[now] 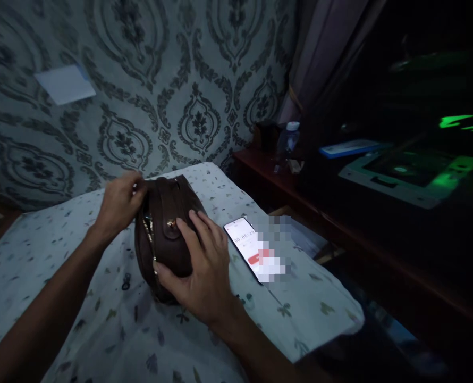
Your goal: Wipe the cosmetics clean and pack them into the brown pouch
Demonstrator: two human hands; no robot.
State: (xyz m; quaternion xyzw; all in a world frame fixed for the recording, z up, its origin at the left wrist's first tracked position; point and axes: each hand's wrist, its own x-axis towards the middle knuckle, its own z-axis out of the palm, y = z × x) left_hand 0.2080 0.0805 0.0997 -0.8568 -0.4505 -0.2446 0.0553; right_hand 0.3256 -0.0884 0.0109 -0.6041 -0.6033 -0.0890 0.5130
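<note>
A brown leather handbag (175, 260) with gold-coloured metal fittings sits on a pale bedcover with a leaf print (89, 330). Along its left side runs a metal zip (150, 239), with the seam partly parted near the top. My left hand (120, 202) is closed, its fingers pinching the bag's upper left edge by the zip; the exact spot is hidden. Across the bag's right side lies my right hand (204, 266), holding it with fingers spread near a gold clasp (171, 224) and the thumb at the lower end of the zip.
Right of the bag lies a lit phone (240, 239) showing a running timer, part of it blurred out. A reddish-brown wooden ledge (256, 165) carries a clear bottle (289, 137). Patterned wallpaper (199, 117) rises behind the bed. Green-lit equipment (404, 175) stands in the dark at right.
</note>
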